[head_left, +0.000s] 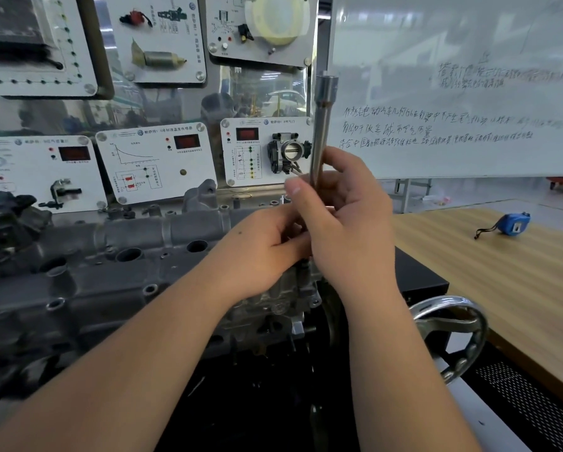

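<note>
The right hand (342, 223) grips a long socket bar (322, 125) near its lower end, fingers and thumb wrapped round it. The bar stands nearly upright, pointing to 12 o'clock, above the engine block (110, 256), which stretches off to 9 o'clock. The left hand (263, 252) curls against the bar's foot, though its grip is hidden. A blue tape measure (513, 224) lies on the wooden table (501, 288) at 3 o'clock.

Both hands (309, 223) on upright socket extension (320, 132)
</note>
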A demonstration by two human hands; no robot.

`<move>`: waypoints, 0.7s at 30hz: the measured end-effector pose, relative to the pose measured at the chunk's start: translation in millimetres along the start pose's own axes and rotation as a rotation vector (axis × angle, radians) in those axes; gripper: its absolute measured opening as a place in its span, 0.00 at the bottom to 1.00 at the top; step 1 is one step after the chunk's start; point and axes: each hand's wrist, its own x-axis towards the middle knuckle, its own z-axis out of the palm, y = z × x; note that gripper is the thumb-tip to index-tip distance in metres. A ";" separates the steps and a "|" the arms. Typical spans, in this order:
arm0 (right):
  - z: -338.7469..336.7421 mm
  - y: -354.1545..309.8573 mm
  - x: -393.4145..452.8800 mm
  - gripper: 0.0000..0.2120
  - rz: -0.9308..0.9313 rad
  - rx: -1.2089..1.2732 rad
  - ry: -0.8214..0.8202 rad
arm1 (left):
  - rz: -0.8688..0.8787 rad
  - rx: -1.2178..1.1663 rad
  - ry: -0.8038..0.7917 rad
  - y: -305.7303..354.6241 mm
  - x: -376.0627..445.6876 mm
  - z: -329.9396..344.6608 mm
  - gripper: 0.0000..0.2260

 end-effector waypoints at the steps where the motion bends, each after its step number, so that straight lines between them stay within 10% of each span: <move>1: -0.1 -0.4 0.2 0.10 -0.011 0.000 0.024 | 0.004 -0.004 0.005 0.2 -0.1 0.4 0.10; 12: -3.8 0.9 0.8 0.21 0.006 0.005 -0.086 | -0.005 -0.004 0.017 -3.3 0.1 -0.3 0.12; 21: -4.4 0.3 0.9 0.08 -0.025 -0.030 -0.069 | -0.020 -0.032 -0.002 0.8 -2.5 -0.5 0.13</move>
